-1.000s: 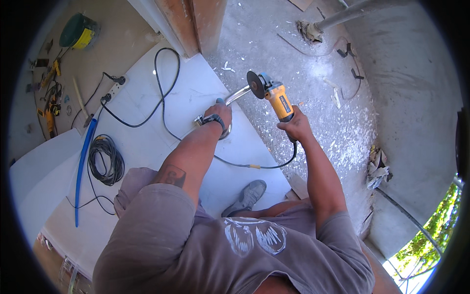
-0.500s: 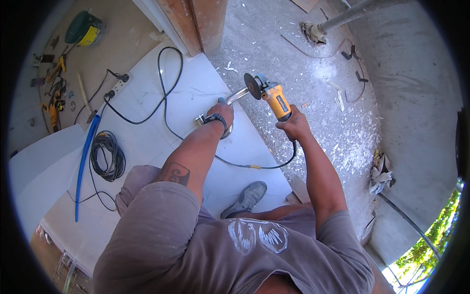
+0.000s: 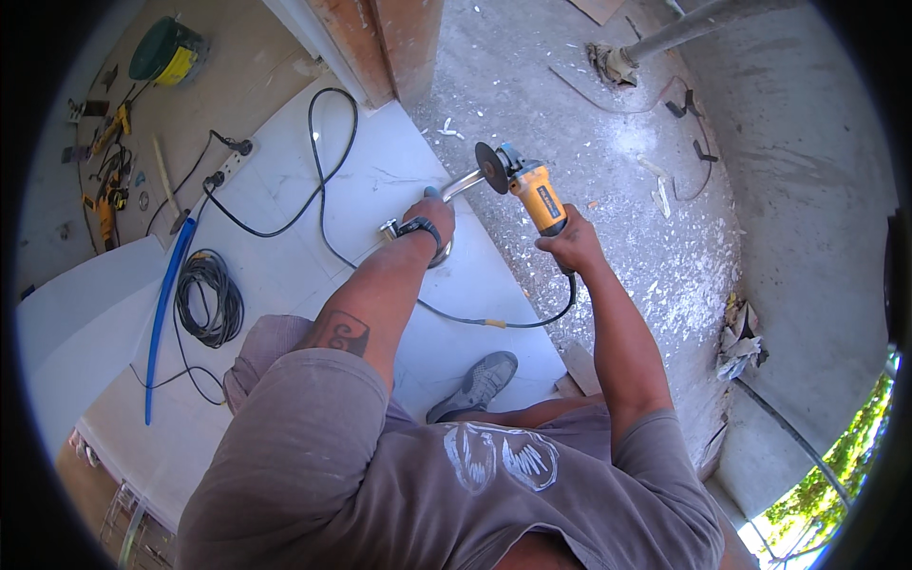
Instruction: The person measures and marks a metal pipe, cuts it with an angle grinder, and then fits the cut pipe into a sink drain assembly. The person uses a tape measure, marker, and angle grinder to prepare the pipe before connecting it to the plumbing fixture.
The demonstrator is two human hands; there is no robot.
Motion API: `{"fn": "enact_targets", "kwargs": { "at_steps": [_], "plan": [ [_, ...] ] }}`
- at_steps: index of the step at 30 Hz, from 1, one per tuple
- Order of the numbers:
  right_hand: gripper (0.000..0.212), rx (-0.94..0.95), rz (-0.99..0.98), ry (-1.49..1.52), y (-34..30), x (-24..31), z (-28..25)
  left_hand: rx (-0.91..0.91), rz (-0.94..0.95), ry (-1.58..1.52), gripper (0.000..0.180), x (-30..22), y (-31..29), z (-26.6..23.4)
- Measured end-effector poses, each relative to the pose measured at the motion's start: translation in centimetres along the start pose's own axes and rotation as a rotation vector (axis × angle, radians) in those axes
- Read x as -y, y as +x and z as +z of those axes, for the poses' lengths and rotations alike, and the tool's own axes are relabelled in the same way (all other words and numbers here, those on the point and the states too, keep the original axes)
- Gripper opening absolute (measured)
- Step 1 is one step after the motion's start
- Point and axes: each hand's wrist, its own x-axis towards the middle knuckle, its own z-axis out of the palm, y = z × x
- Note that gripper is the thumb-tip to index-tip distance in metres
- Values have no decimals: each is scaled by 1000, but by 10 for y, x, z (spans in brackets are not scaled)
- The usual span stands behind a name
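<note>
A yellow angle grinder [image 3: 540, 197] is gripped around its rear body by my right hand [image 3: 574, 241]. Its dark cutting disc [image 3: 491, 168] stands at the far end of a bent chrome pipe [image 3: 463, 183]; whether disc and metal touch, I cannot tell. Closed over the pipe, my left hand [image 3: 435, 217] presses it down near the edge of the white tiled floor [image 3: 484, 285]. A flanged end of the pipe shows beside my wrist, which wears a dark watch. From the grinder's rear a black cord [image 3: 532, 326] runs left across the tiles.
At left are a power strip [image 3: 228, 174], a coiled cable [image 3: 211, 299], a blue tube [image 3: 168, 313] and a hammer [image 3: 169, 185]. A green bucket [image 3: 169, 52] stands farther back. White chips litter the rough concrete [image 3: 655, 256] at right. A wooden door frame [image 3: 404, 47] rises ahead.
</note>
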Motion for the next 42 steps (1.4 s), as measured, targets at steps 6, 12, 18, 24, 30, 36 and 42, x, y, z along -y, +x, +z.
{"fn": "enact_targets", "kwargs": {
  "at_steps": [6, 12, 18, 24, 30, 36, 42],
  "plan": [
    [69, -12, -19, -29, 0, 0, 0, -11, -4, 11, 44, -1, -1, 0],
    [69, -16, -12, -36, 1, 0, 1, -19, 0, 14, 44, 0, 1, 3],
    [67, -16, -24, -28, -1, 1, 0, -13, 3, 26, 44, 1, 4, 5],
    [65, -1, -11, 23, -1, -1, 1, -28, -9, -8, 42, 0, 2, 4],
    [67, -19, -30, -5, -3, -6, 4, -30, -19, -30, 41, -1, 1, 3],
    [68, 4, 13, -11, -7, -8, 4, -46, -8, -30, 48, 4, 6, 9],
    [68, 1, 8, -35, -7, -10, 5, -41, -20, -34, 45, 3, 6, 8]
  ]
}}
